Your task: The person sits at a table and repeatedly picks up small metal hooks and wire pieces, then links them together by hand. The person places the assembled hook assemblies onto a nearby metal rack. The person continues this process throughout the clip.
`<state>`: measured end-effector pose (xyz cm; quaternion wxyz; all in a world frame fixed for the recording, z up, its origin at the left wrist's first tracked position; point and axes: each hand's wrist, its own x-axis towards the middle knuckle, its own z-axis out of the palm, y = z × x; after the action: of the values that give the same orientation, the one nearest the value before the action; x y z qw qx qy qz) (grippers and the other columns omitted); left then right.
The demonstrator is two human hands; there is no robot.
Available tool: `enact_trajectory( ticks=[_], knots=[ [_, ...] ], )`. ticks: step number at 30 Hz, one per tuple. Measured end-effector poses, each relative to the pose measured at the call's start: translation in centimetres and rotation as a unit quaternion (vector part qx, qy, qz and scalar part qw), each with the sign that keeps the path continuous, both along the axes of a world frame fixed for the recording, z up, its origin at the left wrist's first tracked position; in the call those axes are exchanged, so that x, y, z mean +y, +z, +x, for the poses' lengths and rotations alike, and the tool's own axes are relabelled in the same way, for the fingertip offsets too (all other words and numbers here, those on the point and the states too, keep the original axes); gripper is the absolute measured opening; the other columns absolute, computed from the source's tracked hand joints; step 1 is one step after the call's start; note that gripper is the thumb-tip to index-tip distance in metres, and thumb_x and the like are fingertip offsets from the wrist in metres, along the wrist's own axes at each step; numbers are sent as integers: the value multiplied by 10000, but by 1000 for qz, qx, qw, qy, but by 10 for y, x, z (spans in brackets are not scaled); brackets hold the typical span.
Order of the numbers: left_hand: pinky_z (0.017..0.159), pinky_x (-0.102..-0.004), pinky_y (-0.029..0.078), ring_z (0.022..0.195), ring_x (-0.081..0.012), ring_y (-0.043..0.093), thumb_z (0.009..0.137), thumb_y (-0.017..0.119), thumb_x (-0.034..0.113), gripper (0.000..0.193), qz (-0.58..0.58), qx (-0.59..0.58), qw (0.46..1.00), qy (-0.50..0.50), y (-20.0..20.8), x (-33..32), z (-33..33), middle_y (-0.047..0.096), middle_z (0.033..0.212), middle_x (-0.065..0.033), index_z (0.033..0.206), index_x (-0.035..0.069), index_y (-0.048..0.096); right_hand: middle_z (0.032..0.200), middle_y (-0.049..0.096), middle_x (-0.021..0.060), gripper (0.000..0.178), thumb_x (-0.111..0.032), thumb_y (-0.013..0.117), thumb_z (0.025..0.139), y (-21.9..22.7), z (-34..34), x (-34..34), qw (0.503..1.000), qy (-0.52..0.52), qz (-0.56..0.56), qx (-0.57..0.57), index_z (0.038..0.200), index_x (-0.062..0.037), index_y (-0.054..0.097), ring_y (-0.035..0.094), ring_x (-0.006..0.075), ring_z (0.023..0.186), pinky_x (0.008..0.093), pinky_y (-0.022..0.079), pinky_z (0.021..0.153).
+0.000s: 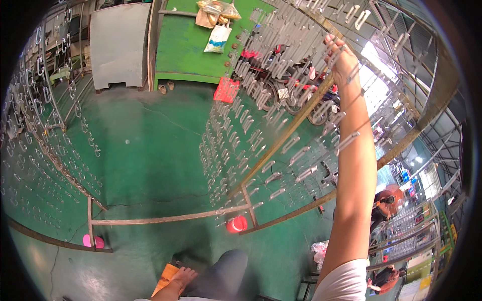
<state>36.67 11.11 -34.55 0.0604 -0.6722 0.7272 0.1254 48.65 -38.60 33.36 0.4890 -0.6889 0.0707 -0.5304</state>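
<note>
Raised high to the far right, my right hand is up at the metal rack, by its upper bar. Its fingers are curled, and what they hold is too small to make out. Slim grey metal pieces hang in rows about that hand and forearm, some passing in front of them. Low down, my left hand lies flat with its fingers apart, between an orange-brown board-like thing and my leg.
Another rack with hanging chains of metal links stands left. A crossbar runs low ahead, near a red bucket and a pink bucket. Beyond are a green table, motorbikes and, at right, another person.
</note>
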Motion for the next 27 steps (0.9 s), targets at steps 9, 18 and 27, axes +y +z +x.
enact_trajectory(
  ticks=[9, 18, 27],
  knots=[
    [784, -344, 409, 988, -165, 561, 873, 478, 209, 189, -37, 37, 998, 19, 0, 2, 1, 578, 986, 11, 1043, 195, 558, 741, 610, -54, 208, -128, 774, 797, 39, 62, -36, 990, -75, -107, 45, 978, -71, 689, 521, 44, 632, 180, 404, 542],
    [749, -332, 411, 907, -159, 577, 870, 473, 221, 141, -76, 57, 995, 36, -10, 3, 0, 580, 900, 20, 976, 205, 564, 780, 681, 13, 195, -160, 737, 789, 67, 104, -87, 970, -185, -122, 97, 959, -66, 712, 600, 81, 701, 243, 432, 562],
    [760, -338, 405, 908, -168, 578, 864, 473, 218, 154, -87, 51, 994, 39, -6, 5, -1, 579, 907, 12, 981, 200, 572, 665, 638, 53, 272, -306, 707, 804, 87, 124, -117, 969, -172, -172, 50, 782, -35, 690, 557, 145, 547, 312, 427, 515]
  ],
)
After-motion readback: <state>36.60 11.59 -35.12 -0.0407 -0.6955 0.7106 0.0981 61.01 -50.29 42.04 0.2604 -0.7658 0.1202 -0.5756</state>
